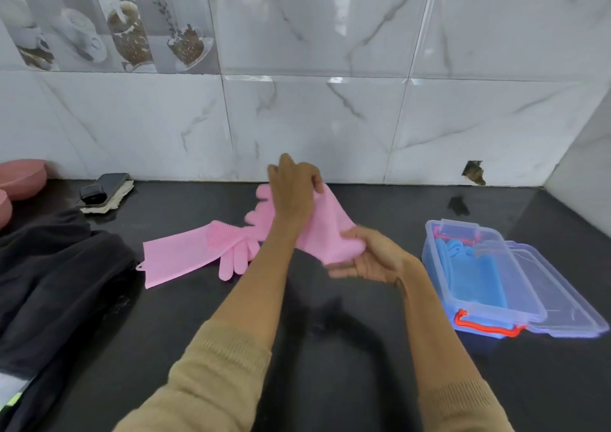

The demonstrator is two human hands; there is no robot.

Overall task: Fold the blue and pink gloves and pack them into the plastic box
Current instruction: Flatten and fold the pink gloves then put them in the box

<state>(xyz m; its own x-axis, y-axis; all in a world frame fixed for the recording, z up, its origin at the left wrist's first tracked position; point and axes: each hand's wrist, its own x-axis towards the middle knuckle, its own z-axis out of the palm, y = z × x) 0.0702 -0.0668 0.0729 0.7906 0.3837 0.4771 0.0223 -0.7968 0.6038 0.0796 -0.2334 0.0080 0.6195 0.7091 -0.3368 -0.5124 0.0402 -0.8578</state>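
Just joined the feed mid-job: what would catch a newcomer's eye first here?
Both hands, left and right, hold a pink glove above the dark counter. A second pink glove lies flat to the left. At right, an open box holds blue gloves.

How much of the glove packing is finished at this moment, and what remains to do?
Done: the blue rubber gloves already lie inside the open clear plastic box, whose lid rests beside it. In hand: the left hand and the right hand hold one pink rubber glove above the black counter, apparently folding it. Left: the second pink glove lies unfolded on the counter; neither pink glove is packed yet.
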